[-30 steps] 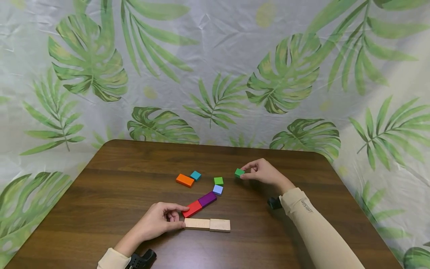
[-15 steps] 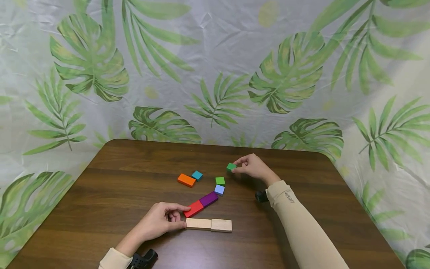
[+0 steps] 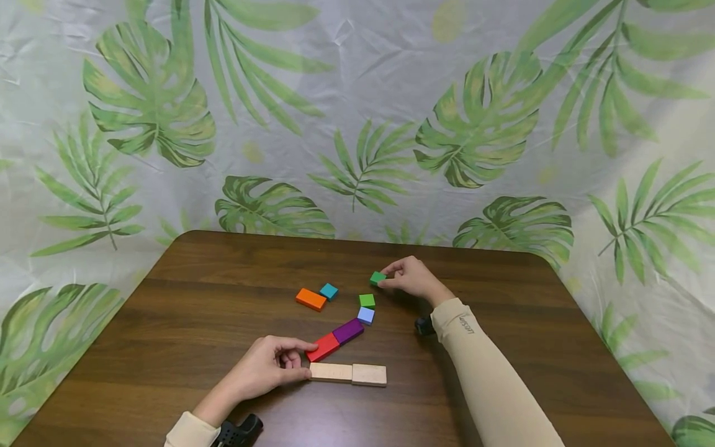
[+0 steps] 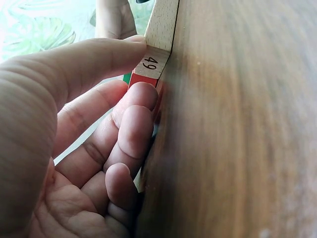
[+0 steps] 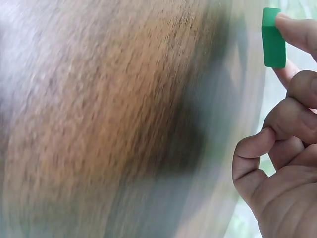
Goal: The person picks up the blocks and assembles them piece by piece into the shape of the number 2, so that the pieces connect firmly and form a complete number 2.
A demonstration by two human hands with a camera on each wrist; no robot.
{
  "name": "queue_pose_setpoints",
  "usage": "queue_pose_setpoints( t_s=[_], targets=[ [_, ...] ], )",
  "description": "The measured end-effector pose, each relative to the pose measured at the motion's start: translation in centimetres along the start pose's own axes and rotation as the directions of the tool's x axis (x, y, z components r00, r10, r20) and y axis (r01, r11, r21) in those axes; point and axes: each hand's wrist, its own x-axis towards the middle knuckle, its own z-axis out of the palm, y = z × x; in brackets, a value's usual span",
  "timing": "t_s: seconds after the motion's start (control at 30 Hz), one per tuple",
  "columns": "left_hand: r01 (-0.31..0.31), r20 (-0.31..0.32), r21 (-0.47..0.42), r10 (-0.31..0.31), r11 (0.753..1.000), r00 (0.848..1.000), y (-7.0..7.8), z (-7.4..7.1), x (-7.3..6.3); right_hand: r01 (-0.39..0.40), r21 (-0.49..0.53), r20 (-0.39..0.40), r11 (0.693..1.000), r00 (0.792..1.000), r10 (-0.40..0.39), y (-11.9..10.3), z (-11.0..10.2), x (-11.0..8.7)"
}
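My right hand point(image 3: 412, 277) pinches a dark green block point(image 3: 377, 278) between thumb and fingers, raised above the table. The same green block point(image 5: 274, 39) shows at the top of the right wrist view. My left hand point(image 3: 268, 367) rests on the table, index finger touching the red block point(image 3: 323, 347) and thumb against the left end of a plain wooden block point(image 3: 331, 372). In the left wrist view that end point(image 4: 151, 62) bears printed digits; the other fingers are loosely bent. A purple block point(image 3: 349, 331) continues the red one, followed by a light blue block point(image 3: 365, 316) and a light green block point(image 3: 367, 300).
A second wooden block point(image 3: 369, 375) adjoins the first on its right. Left of the light green block lie an orange block point(image 3: 310, 299) and a teal block point(image 3: 329, 291). Beyond the brown table point(image 3: 475, 385) hangs a leaf-patterned cloth point(image 3: 357, 93).
My right hand has carried the dark green block leftward, from right of the light green block to a spot just beyond it. My left hand has stayed in place.
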Motion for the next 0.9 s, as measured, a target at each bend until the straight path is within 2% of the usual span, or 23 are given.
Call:
queue_pose_setpoints(
  t_s=[0.4,0.9],
  targets=[
    [0.001,0.002,0.003,-0.001,1.000,1.000,-0.1,0.0,0.0,-0.019,-0.019,0.026,1.000,0.999,0.019,-0.5,0.8,0.8],
    [-0.013,-0.002,-0.001,0.013,1.000,1.000,-0.3,0.0,0.1,0.003,-0.061,0.049,0.998,0.999,0.000,-0.7,1.4,1.1]
  ],
)
